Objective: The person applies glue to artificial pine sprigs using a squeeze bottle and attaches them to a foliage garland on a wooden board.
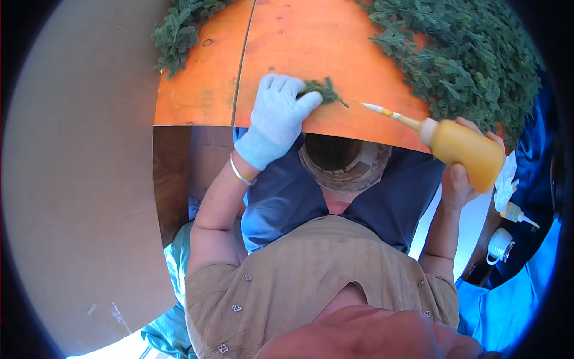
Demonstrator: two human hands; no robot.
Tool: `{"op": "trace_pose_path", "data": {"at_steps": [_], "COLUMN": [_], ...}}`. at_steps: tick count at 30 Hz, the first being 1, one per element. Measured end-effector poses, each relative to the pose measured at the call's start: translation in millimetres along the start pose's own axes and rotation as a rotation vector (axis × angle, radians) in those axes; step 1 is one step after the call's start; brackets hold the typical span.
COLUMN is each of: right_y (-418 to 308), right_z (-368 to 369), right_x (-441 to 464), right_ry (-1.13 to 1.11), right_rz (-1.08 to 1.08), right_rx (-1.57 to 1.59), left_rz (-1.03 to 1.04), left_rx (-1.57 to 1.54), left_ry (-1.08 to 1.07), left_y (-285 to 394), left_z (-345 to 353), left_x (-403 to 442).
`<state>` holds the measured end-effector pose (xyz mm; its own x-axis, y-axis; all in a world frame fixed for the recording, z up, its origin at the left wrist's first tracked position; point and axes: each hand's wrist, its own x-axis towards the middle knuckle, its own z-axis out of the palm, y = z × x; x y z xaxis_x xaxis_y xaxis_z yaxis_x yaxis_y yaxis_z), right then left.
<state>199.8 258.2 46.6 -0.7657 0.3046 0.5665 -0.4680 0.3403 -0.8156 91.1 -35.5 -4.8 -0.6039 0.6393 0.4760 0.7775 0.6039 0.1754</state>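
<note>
Tub (365,179), worn rim, sits nearest, under near edge of orange board (311,45). Risk 1: sprig (327,93) is close to that edge; loose pinch = could drop over, poss. into tub.

Further out, on right: R hand (457,186), bare, wrapped round squeeze bottle (467,152), tipped w/ nozzle (388,112) aimed left. Tip just beside sprig's stem end, approx. same height in view; contact unlikely, small gap shows. Risk 2 (my read): squeeze too hard, or a wobble, & a blob could land on board or glove, or tip could knock stem askew.

L hand (280,107), white glove, left of sprig: fingers curled in, thumb over leafy end, looks closed on it. Fingertips hidden; firmness can't tell. Risk 3: thick glove = poor feel, needles could get crushed.

Looks: bottle yellow-orange, pale collar, nozzle stained. Sprig small, dk green, needle-like leaves, darker bare stem pointing right. Far right: dense greenery (466,66), similar green. Far left: smaller clump (179,36).
</note>
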Motion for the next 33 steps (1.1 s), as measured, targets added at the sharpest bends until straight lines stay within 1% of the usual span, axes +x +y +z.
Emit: {"op": "trace_pose_path", "data": {"at_steps": [3, 5, 6, 7, 8, 9, 11, 12, 13, 14, 16, 18, 19, 20, 22, 25, 26, 28, 29, 31, 33], "right_y": [-13, -17, -18, -17, -12, -10, -10, -11, -12, -12, -11, -10, -12, -12, -11, -1, 1, 7, 9, 4, 1], "right_z": [-26, -42, -49, -55, -61, -66, -74, -75, -76, -76, -79, -81, -82, -84, -92, -95, -93, -87, -83, -63, -51], "right_x": [-12, -26, -31, -36, -42, -46, -54, -55, -55, -55, -55, -57, -57, -57, -59, -56, -54, -52, -51, -41, -37], "right_ry": [0.121, 0.173, 0.177, 0.180, 0.198, 0.198, 0.198, 0.205, 0.211, 0.217, 0.236, 0.255, 0.261, 0.262, 0.266, 0.278, 0.281, 0.240, 0.220, 0.233, 0.226], "right_rz": [0.023, 0.029, 0.024, 0.017, -0.006, 0.006, 0.042, 0.037, 0.031, 0.023, -0.005, -0.018, -0.016, -0.018, -0.034, -0.057, -0.063, -0.034, -0.022, -0.011, -0.002], "right_rx": [0.016, -0.029, -0.065, -0.098, -0.161, -0.151, -0.138, -0.141, -0.142, -0.142, -0.155, -0.169, -0.175, -0.180, -0.179, -0.167, -0.163, -0.027, 0.035, 0.065, 0.079], "left_rz": [0.089, 0.088, 0.058, 0.050, 0.072, 0.094, 0.097, 0.093, 0.073, 0.014, 0.061, -0.022, -0.070, -0.061, -0.054, -0.262, -0.392, -0.650, -0.654, -0.610, -0.582], "left_rx": [-0.012, -0.130, -0.173, -0.148, -0.159, -0.171, -0.192, -0.119, -0.126, -0.098, -0.180, -0.372, -0.467, -0.359, -0.133, -0.038, -0.111, -0.261, -0.231, -0.057, -0.121], "left_ry": [-0.012, -0.081, -0.162, -0.241, -0.329, -0.421, -0.236, -0.136, 0.035, 0.153, 0.334, 0.150, 0.054, 0.087, 0.153, 0.316, 0.323, 0.343, 0.320, 0.313, 0.267], "left_y": [47, 76, 85, 92, 94, 95, 85, 73, 56, 44, 19, -4, -6, -7, 0, 25, 34, 48, 59, 73, 75], "left_z": [-34, -26, -14, -5, -2, -3, -24, -28, -15, 1, 31, 71, 75, 76, 52, -6, -9, -3, 3, 26, 22], "left_x": [-15, -30, -38, -41, -41, -36, 16, 38, 60, 84, 127, 148, 152, 148, 132, 83, 66, 31, 23, 13, 8]}}
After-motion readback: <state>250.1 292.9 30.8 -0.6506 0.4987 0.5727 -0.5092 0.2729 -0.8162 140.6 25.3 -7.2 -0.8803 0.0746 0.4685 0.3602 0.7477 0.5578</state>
